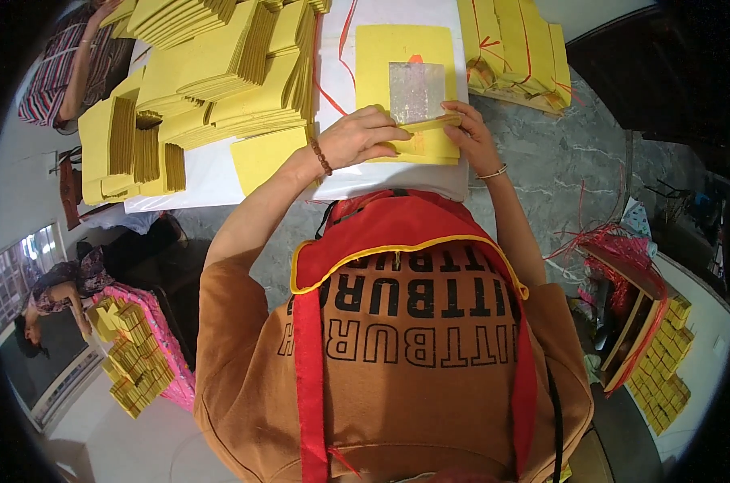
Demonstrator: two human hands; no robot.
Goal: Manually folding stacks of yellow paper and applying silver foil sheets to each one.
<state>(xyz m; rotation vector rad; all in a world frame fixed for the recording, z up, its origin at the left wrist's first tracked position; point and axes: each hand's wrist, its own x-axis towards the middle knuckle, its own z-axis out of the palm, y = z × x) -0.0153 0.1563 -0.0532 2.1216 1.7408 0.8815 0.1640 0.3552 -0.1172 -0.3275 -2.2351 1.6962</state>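
A stack of yellow paper sheets (373,56) lies in front of me at the table's near right edge. The top sheet carries a silvery foil rectangle (417,92) with a small orange-red mark at its upper side. The sheet's near edge is turned up into a narrow fold. My left hand (365,137), wearing a brown bead bracelet, grips the left end of this fold with bent fingers. At the right end, my right hand (473,138) pinches the fold between thumb and fingers. A thin bangle circles the right wrist.
Piles of folded yellow paper (220,80) fill the white table's (337,173) left side. Yellow bundles tied with red string (522,44) stand at the right. A person's arm (75,76) is at far left; another person (63,286) works by a pink-covered table.
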